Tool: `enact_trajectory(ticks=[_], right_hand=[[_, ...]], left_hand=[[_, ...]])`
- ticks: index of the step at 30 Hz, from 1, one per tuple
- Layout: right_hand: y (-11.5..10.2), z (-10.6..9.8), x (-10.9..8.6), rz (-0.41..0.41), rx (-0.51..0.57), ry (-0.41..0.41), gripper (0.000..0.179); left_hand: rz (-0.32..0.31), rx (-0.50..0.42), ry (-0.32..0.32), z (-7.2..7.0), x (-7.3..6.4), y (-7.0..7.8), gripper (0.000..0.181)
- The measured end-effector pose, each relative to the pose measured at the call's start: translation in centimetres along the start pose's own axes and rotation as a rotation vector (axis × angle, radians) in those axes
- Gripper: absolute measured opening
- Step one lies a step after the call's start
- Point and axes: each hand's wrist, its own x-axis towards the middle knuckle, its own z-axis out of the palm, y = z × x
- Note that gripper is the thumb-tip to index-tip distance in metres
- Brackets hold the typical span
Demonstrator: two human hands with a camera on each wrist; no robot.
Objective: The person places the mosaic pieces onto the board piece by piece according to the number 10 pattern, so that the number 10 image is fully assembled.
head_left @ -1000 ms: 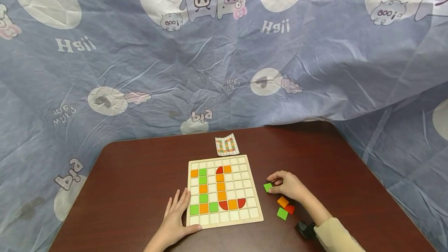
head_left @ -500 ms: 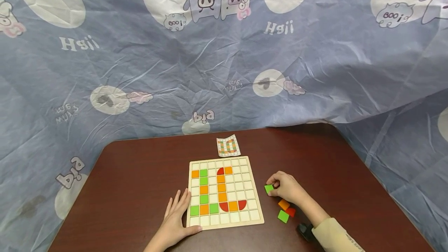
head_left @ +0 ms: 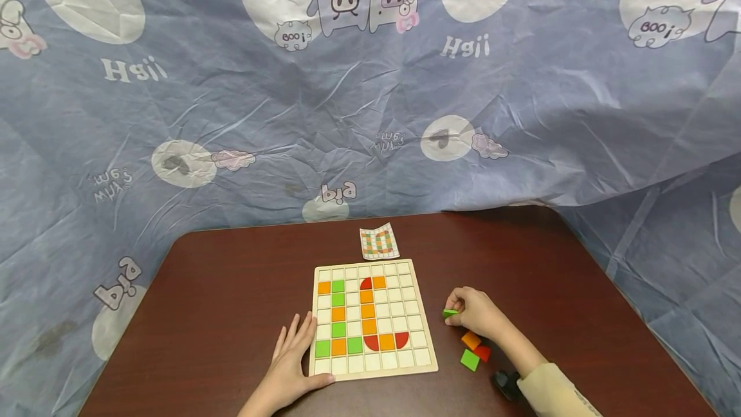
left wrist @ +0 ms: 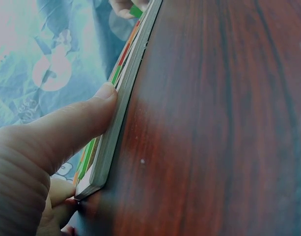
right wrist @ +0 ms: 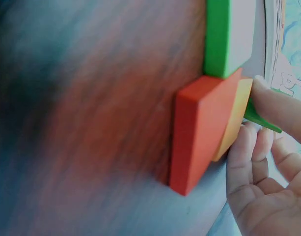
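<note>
A wooden grid board (head_left: pixel 399 307) with green, orange and red tiles set in its cells lies on the table. At its near left corner my left hand (head_left: pixel 289 356) rests with spread fingers along the left side and the thumb (left wrist: pixel 94 105) on the near edge. To the right of the board, my right hand (head_left: pixel 479 315) pinches a green square tile (head_left: pixel 450 313) between thumb and fingers, tilted up on edge. Just below that hand lie an orange tile (head_left: pixel 471 340), a red tile (right wrist: pixel 202 132) and another green tile (head_left: pixel 469 360), close together.
Behind the board lies a small paper card (head_left: pixel 379 242) printed with a coloured grid pattern. A black object (head_left: pixel 506 383) sits by the right sleeve. The dark red table (head_left: pixel 243 282) ends at a patterned blue cloth (head_left: pixel 278 114) hanging behind it.
The right fingers have closed on the green tile, which has turned from lying flat to tilted on edge. My left hand stays on the board. The head view has shifted slightly.
</note>
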Motion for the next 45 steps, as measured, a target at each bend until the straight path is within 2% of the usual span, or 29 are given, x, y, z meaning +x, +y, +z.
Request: enact_trajectory(ticks=[7, 14, 19, 27, 31, 41, 45], right_hand=[[0.2, -0.3, -0.1, -0.001, 0.132, 0.016, 0.011], [-0.5, -0.1, 0.3, 0.043, 0.388, 0.013, 0.026], [-1.4, 0.5, 0.6, 0.056, 0.566, -0.01, 0.03], [-3.3, 2.1, 1.0, 0.121, 0.73, 0.002, 0.029], [-4.1, 3.3, 1.0, 0.113, 0.703, -0.002, 0.028], [-5.1, 5.0, 0.7, -0.008, 0.365, 0.036, 0.012], [-5.0, 5.3, 0.5, -0.058, 0.266, 0.035, 0.006]], left_hand=[[0.001, -0.009, -0.001, 0.0, 0.0, 0.1, 0.113], [-0.012, 0.004, -0.011, 0.0, 0.0, 0.0, 0.114], [0.009, 0.003, 0.007, 0.0, 0.0, -0.1, 0.114], [-0.008, -0.011, -0.01, 0.0, 0.0, -0.1, 0.114], [-0.01, -0.006, -0.011, 0.0, 0.0, 0.0, 0.114], [-0.012, -0.013, -0.013, -0.1, 0.1, 0.1, 0.114], [-0.011, -0.007, -0.015, -0.1, 0.1, 0.1, 0.114]])
